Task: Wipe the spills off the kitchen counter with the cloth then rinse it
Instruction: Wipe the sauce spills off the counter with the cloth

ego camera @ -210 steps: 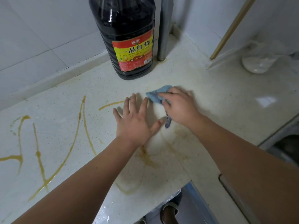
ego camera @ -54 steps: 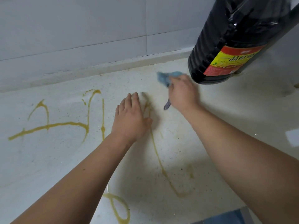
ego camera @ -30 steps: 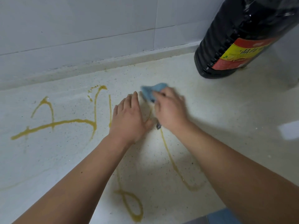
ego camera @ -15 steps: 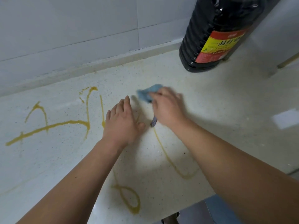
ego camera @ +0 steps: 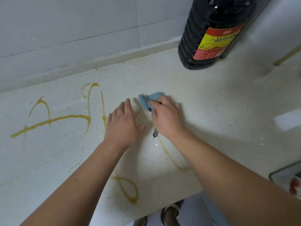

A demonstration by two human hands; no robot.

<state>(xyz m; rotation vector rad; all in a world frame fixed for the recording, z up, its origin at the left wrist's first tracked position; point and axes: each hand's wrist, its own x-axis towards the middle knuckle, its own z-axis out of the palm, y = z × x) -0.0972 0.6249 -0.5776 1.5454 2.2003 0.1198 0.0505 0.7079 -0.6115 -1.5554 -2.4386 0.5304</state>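
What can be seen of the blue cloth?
The cloth is light blue, soft-looking and bunched up. It lies on the pale counter beyond the right hand, whose grip pinches it. A dark strip pokes out under the palm. The left hand lies flat alongside, apart from it.

Dark bottle point(ego camera: 210, 30), up & to the right of the right hand point(ego camera: 167, 118): red/yellow label point(ego camera: 215, 44) w/ Chinese chars "一品红烧"; small print below unreadable.
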